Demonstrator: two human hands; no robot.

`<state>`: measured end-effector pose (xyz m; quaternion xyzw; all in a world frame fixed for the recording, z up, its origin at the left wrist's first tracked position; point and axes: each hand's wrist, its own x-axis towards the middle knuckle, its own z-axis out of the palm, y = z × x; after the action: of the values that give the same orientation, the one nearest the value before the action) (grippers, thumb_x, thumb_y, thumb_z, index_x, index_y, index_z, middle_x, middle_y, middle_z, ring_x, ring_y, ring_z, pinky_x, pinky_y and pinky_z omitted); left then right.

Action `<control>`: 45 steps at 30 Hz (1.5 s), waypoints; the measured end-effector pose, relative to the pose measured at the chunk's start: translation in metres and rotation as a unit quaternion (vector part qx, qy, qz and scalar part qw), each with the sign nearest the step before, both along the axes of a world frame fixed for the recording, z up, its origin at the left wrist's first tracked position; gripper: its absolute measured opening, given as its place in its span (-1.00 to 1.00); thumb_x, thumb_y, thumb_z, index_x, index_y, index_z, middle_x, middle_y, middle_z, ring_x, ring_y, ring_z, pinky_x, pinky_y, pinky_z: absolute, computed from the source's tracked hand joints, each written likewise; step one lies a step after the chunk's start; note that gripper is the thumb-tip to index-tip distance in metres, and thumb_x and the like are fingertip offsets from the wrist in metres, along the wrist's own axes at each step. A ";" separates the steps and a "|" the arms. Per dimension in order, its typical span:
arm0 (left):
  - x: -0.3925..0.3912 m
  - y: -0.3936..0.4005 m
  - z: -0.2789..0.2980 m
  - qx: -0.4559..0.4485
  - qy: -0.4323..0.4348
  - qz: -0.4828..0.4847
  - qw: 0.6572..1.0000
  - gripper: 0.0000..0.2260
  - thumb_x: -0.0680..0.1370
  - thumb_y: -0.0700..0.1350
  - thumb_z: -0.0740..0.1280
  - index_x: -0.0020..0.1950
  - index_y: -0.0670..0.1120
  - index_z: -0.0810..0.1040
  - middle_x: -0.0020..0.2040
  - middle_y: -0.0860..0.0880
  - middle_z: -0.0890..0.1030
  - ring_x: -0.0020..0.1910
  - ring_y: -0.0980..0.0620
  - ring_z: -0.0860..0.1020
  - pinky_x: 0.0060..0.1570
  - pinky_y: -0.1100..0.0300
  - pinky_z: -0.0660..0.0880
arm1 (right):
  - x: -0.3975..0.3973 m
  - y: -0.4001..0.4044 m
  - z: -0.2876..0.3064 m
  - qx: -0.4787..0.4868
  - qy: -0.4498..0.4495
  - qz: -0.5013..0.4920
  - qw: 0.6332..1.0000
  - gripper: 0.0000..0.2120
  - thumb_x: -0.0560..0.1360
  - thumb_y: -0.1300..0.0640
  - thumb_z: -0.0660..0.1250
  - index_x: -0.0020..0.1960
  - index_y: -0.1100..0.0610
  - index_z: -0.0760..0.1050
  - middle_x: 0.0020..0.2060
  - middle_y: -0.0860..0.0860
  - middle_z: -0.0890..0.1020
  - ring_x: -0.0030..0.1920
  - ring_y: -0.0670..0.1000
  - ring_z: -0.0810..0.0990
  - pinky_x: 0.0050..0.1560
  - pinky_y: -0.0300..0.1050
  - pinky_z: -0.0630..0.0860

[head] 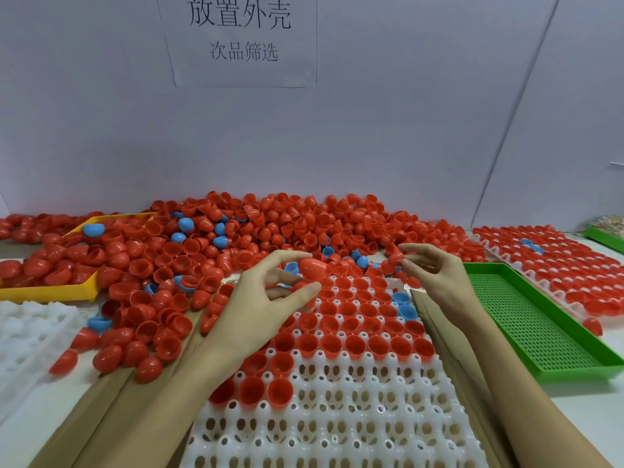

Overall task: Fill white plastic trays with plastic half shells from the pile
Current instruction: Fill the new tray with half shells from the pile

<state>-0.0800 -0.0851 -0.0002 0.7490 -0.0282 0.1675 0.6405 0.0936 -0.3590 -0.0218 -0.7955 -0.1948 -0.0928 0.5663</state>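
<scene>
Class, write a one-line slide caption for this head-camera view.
Left hand and right hand each hold a red half shell above a partly filled white tray.

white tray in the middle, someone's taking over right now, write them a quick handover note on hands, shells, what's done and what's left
Left hand: pinching a red half shell over the tray's far end.
Right hand: pinching a smaller red shell at the pile's edge.
Middle white tray: far rows filled, mostly red, a few blue; near rows empty.
Filled tray sits far right, beyond the green tray.
Left: seat both held shells, fill the near rows.
</scene>
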 end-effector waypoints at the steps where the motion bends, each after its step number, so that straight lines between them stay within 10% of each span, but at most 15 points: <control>1: 0.000 0.000 0.000 0.000 0.000 0.001 1.000 -0.64 0.48 -0.03 0.55 0.24 0.21 0.61 0.01 0.00 0.73 -0.15 -0.04 0.75 0.02 0.29 0.62 | 0.000 -0.004 0.003 -0.030 -0.009 0.013 0.999 -0.79 0.56 0.26 0.48 0.15 0.03 0.69 -0.04 -0.09 0.77 0.03 -0.13 0.73 0.07 -0.20 0.66; 11: 0.000 0.000 -0.002 0.004 0.015 -0.020 1.000 -0.66 0.50 -0.04 0.54 0.23 0.19 0.61 -0.01 0.00 0.74 -0.12 -0.04 0.75 0.04 0.18 0.65 | -0.004 -0.011 0.012 -0.267 -0.037 0.070 0.961 -0.58 0.56 0.42 0.32 -0.10 -0.06 0.76 -0.15 -0.22 0.77 -0.18 -0.19 0.73 -0.06 -0.26 0.66; 14: -0.001 -0.003 -0.003 -0.038 0.030 -0.042 0.998 -0.67 0.52 -0.05 0.52 0.27 0.12 0.61 -0.01 -0.06 0.75 -0.08 -0.08 0.75 0.06 0.10 0.67 | -0.011 -0.008 0.019 -0.216 -0.053 0.037 0.974 -0.53 0.55 0.43 0.27 -0.11 -0.08 0.76 -0.18 -0.03 0.78 -0.41 0.20 0.58 -0.38 -0.08 0.51; 17: -0.002 -0.005 -0.003 -0.073 0.046 -0.063 0.994 -0.70 0.56 -0.04 0.48 0.29 0.08 0.61 -0.01 -0.10 0.75 -0.02 -0.08 0.74 0.08 0.13 0.66 | -0.032 0.007 0.033 -0.101 -0.076 0.082 0.989 -0.60 0.60 0.44 0.30 0.00 -0.01 0.75 -0.08 -0.06 0.78 -0.27 -0.15 0.67 -0.25 -0.30 0.59; 22: -0.003 -0.007 -0.002 -0.155 0.061 -0.104 0.981 -0.73 0.59 -0.01 0.45 0.29 0.08 0.62 0.09 -0.18 0.73 0.11 -0.14 0.71 0.20 0.08 0.61 | -0.068 0.048 0.047 -0.084 -0.040 0.266 0.959 -0.82 0.56 0.22 0.50 0.15 0.09 0.68 -0.01 0.01 0.76 0.00 0.02 0.75 0.03 -0.12 0.69; 45: -0.003 -0.001 0.001 -0.200 0.073 -0.123 0.969 -0.70 0.60 -0.22 0.42 0.33 -0.09 0.55 0.12 -0.22 0.71 0.15 -0.19 0.69 0.13 0.06 0.64 | -0.070 0.064 0.027 -0.036 -0.077 0.258 0.962 -0.82 0.56 0.27 0.49 0.14 0.11 0.71 -0.01 -0.02 0.77 0.02 0.04 0.76 0.09 -0.05 0.70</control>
<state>-0.0826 -0.0863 0.0004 0.6066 -0.0385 0.0345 0.7933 0.0237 -0.2946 0.0048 -0.7283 -0.4395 0.0029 0.5257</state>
